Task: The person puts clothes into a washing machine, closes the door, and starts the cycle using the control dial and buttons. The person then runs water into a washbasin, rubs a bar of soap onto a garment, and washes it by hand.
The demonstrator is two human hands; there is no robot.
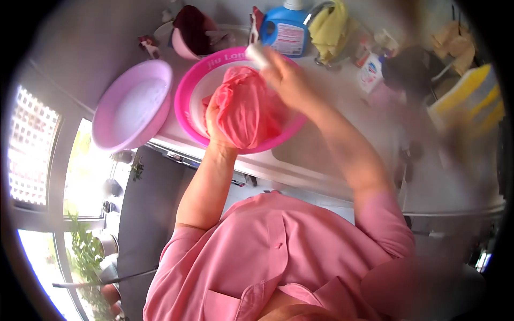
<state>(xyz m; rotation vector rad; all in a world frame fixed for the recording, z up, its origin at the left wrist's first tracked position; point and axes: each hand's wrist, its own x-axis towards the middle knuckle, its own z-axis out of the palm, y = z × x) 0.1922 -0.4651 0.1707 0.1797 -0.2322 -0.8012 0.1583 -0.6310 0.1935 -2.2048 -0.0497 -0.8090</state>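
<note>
My left hand [216, 125] is closed on a bunched coral-pink cloth [246, 109], with most fingers hidden beneath it. The cloth is over a bright pink basin [184, 101] with white lettering on its rim. Above the basin's far right side, my right hand [282, 77] grips a white oblong bar [258, 55] that looks like soap; motion blurs it. The bar is apart from the cloth.
Left of the basin stands a lilac basin [159, 115] holding suds. Behind are a pink bowl with dark red cloth [190, 29], a blue detergent bottle [284, 32] and a tap draped with yellow cloth [327, 29]. A white bottle [370, 74] stands right.
</note>
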